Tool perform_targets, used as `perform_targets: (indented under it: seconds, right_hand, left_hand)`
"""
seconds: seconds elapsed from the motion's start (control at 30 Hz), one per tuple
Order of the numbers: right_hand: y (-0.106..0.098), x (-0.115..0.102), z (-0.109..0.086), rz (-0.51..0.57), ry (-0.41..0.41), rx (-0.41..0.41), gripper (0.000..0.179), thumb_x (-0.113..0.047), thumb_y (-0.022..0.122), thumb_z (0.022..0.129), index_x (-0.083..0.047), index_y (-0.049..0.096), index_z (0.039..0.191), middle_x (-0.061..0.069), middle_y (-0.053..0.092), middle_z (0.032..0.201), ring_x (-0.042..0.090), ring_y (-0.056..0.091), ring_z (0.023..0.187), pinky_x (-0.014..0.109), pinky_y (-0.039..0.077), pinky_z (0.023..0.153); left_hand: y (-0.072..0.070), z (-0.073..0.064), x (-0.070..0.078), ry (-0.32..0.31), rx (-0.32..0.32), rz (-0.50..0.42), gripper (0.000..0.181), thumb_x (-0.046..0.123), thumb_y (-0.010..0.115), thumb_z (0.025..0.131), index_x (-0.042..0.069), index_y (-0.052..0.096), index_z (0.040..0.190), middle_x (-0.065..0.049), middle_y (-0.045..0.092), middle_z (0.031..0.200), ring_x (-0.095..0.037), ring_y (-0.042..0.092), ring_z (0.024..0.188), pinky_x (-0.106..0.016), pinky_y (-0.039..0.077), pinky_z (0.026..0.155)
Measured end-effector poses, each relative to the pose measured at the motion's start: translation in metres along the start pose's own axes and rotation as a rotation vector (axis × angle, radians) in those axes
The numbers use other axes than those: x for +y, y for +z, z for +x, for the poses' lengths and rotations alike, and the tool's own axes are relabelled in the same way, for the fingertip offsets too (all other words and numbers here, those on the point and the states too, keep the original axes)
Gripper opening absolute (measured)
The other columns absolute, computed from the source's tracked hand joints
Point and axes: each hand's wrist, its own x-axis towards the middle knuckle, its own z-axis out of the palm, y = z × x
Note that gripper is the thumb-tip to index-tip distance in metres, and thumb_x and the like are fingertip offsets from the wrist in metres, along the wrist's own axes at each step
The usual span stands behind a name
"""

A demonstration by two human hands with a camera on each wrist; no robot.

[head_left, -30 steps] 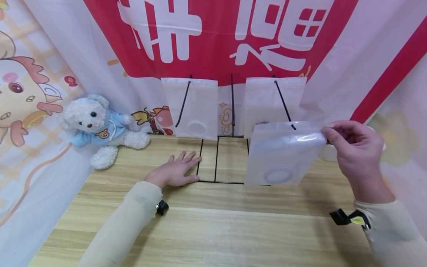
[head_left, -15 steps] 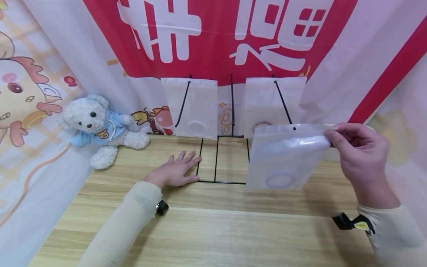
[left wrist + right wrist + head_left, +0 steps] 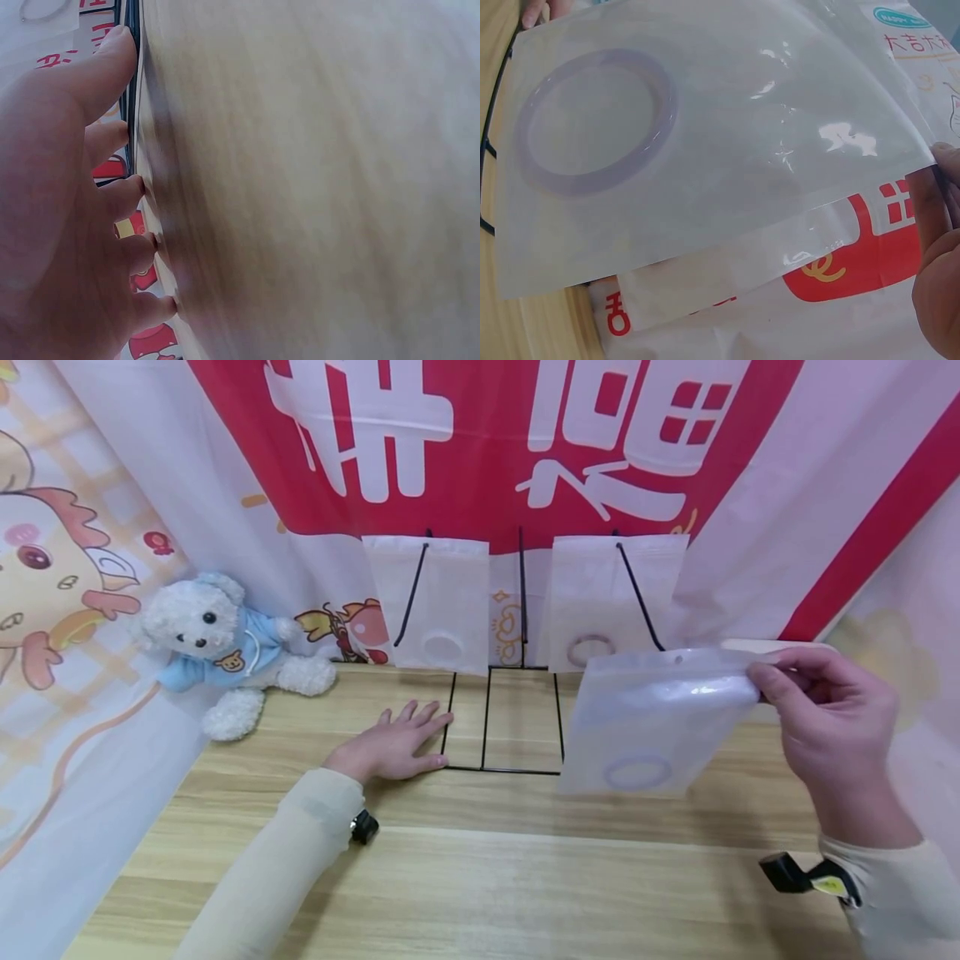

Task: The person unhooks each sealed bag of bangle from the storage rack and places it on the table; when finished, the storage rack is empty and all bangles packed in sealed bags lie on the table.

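Toward nine o'clock in the head view, a white plush teddy bear in a light-blue hoodie (image 3: 213, 639) sits against printed fabric. Between seven and eight o'clock, the left hand (image 3: 393, 750) has its fingers straight and spread wide, touching the base of a black metal wire rack (image 3: 517, 771) on the pale wood-grain tabletop (image 3: 487, 877). At eleven o'clock hangs a frosted white rectangular plastic bag (image 3: 446, 593), a round shape dim inside it. Across twelve o'clock, a red fabric banner with large white characters (image 3: 480, 514) is cut off by the top edge, so its wording is incomplete. At two o'clock hangs a second frosted white bag (image 3: 585, 593), its lower right part hidden. Between three and four o'clock, a translucent white plastic zip bag (image 3: 660, 722) containing a lilac ring (image 3: 577, 184) lies at nine o'clock from the right hand (image 3: 836, 727), whose thumb and fingers pinch its upper right corner. Its top edge sits at a black wire hook (image 3: 637, 593); whether they touch is hard to tell. Between one and two o'clock in the right wrist view, a teal oval label (image 3: 900, 16) reads "HAPPY", the rest blurred, above red characters 大吉大.
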Motion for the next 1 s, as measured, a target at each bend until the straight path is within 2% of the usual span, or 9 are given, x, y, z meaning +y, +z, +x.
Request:
perform_targets:
  seconds: [0.17, 0.43, 0.47, 0.57, 0.7, 0.77, 0.87, 0.93, 1.0]
  right_hand:
    - [-0.006, -0.002, -0.004, 0.082, -0.014, 0.037, 0.017, 0.021, 0.076, 0.086, 0.021, 0.073, 0.102, 0.006, 0.079, 0.084, 0.010, 0.068, 0.062, 0.013, 0.061, 0.067]
    - [-0.025, -0.002, -0.011, 0.130, -0.012, 0.074, 0.015, 0.026, 0.072, 0.085, 0.020, 0.074, 0.099, 0.007, 0.078, 0.082, 0.012, 0.065, 0.061, 0.013, 0.060, 0.063]
    - [-0.027, -0.003, -0.012, 0.114, 0.002, 0.085, 0.016, 0.026, 0.072, 0.085, 0.020, 0.074, 0.100, 0.007, 0.078, 0.082, 0.013, 0.064, 0.061, 0.012, 0.059, 0.062]
    - [-0.035, -0.007, -0.018, -0.105, 0.056, 0.135, 0.016, 0.019, 0.074, 0.089, 0.014, 0.076, 0.104, 0.002, 0.074, 0.080, 0.013, 0.055, 0.059, 0.010, 0.050, 0.054]
    - [-0.044, -0.010, -0.025, -0.282, 0.060, 0.163, 0.014, 0.013, 0.074, 0.093, 0.003, 0.080, 0.101, -0.005, 0.068, 0.075, 0.010, 0.044, 0.057, 0.012, 0.037, 0.047]
    - [-0.048, -0.007, -0.027, -0.097, -0.003, 0.138, 0.017, 0.020, 0.070, 0.092, 0.006, 0.078, 0.096, -0.002, 0.071, 0.075, 0.008, 0.048, 0.056, 0.010, 0.039, 0.049]
    - [-0.053, -0.004, -0.030, 0.065, -0.032, 0.130, 0.022, 0.024, 0.067, 0.091, 0.005, 0.077, 0.092, 0.001, 0.075, 0.079, 0.007, 0.055, 0.058, 0.008, 0.045, 0.052]
    - [-0.057, 0.000, -0.033, 0.279, -0.032, 0.118, 0.019, 0.027, 0.064, 0.091, 0.012, 0.074, 0.092, 0.008, 0.077, 0.082, 0.008, 0.063, 0.061, 0.010, 0.051, 0.054]
    - [-0.064, 0.004, -0.035, 0.393, -0.003, 0.105, 0.018, 0.027, 0.061, 0.093, 0.013, 0.072, 0.093, 0.011, 0.078, 0.085, 0.010, 0.070, 0.065, 0.012, 0.056, 0.057]
  left_hand:
    - [0.000, -0.001, 0.000, -0.003, 0.000, -0.006, 0.079, 0.059, 0.050, 0.110, 0.023, 0.022, 0.175, -0.017, 0.011, 0.182, -0.053, 0.010, 0.166, -0.081, 0.008, 0.128]
    - [0.001, -0.002, -0.001, -0.007, -0.002, -0.002, 0.080, 0.061, 0.049, 0.110, 0.023, 0.021, 0.175, -0.016, 0.010, 0.182, -0.053, 0.010, 0.166, -0.081, 0.008, 0.128]
    - [0.001, -0.002, -0.002, -0.008, -0.002, -0.001, 0.079, 0.061, 0.049, 0.110, 0.024, 0.021, 0.175, -0.015, 0.010, 0.183, -0.053, 0.010, 0.166, -0.081, 0.007, 0.128]
    - [0.001, 0.000, -0.001, -0.007, -0.002, 0.001, 0.080, 0.061, 0.049, 0.110, 0.024, 0.021, 0.175, -0.015, 0.010, 0.183, -0.052, 0.010, 0.166, -0.080, 0.007, 0.128]
    - [0.000, 0.000, 0.000, -0.003, -0.003, -0.002, 0.079, 0.061, 0.049, 0.110, 0.024, 0.021, 0.175, -0.015, 0.010, 0.183, -0.052, 0.010, 0.166, -0.080, 0.007, 0.128]
    - [0.000, 0.001, 0.000, -0.006, -0.004, -0.003, 0.080, 0.061, 0.049, 0.110, 0.024, 0.021, 0.175, -0.015, 0.009, 0.183, -0.052, 0.009, 0.166, -0.080, 0.006, 0.129]
    - [0.000, 0.001, 0.000, -0.007, -0.004, -0.005, 0.080, 0.061, 0.049, 0.110, 0.024, 0.021, 0.175, -0.015, 0.009, 0.183, -0.052, 0.009, 0.166, -0.080, 0.007, 0.129]
    - [0.000, 0.001, 0.000, -0.008, -0.006, -0.006, 0.080, 0.061, 0.049, 0.110, 0.025, 0.021, 0.175, -0.015, 0.009, 0.183, -0.052, 0.009, 0.166, -0.080, 0.007, 0.129]
    - [0.000, 0.001, -0.001, -0.010, -0.008, -0.005, 0.080, 0.061, 0.050, 0.110, 0.025, 0.020, 0.175, -0.014, 0.009, 0.183, -0.051, 0.009, 0.167, -0.079, 0.007, 0.129]
